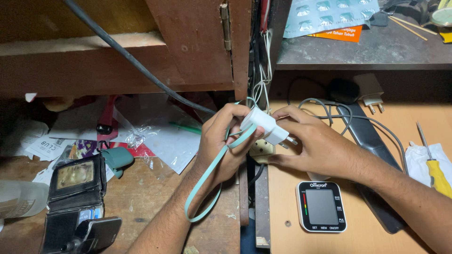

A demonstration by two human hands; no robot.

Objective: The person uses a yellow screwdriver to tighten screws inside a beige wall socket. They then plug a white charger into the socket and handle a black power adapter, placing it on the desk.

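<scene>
Head view: your left hand (221, 141) has its grip closed around a white plug adapter (264, 124) and the pale green flat cable (207, 181) that loops down over the worktop (282, 235). Your right hand (310, 141) pinches the adapter's pronged end — fingers closed on it — just above a beige socket (261, 151). Near your right wrist lies a blood-pressure monitor (322, 206); a yellow-handled screwdriver (433, 169) sits far right, an open wallet (75, 188) far left.

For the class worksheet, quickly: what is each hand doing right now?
Left hand: closed on the white charger plug and its teal flat cable.
Right hand: fingers touching the same plug; firm grip cannot be told.
</scene>
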